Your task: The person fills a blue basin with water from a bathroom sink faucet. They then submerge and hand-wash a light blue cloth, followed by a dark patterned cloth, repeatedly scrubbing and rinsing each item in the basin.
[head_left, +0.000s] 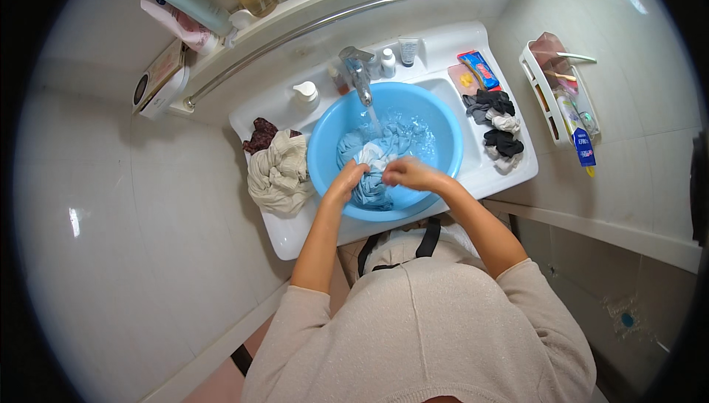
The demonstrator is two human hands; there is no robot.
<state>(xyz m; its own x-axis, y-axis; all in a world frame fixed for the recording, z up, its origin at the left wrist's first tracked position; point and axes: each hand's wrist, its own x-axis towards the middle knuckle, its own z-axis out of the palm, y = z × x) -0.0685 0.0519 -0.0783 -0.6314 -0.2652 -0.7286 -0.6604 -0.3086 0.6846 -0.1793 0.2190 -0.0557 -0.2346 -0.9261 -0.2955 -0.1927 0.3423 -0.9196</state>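
A light blue wet garment (375, 191) with a white patch lies bunched in a round blue basin (323, 153). Water runs onto it from a chrome faucet (357, 67) and splashes at the far side. My left hand (347, 180) is closed on the garment's near left part. Just right of it, over the cloth, my right hand (408, 173) looks curled but is smeared by motion. Whether it grips any fabric I cannot make out.
The basin sits in a white sink (284, 234). Left of it lies a cream cloth (279, 172) beside a dark patterned one (261, 135). A pump bottle (305, 94) stands behind. Dark and white socks (502, 141) lie right, near a wall caddy (543, 93).
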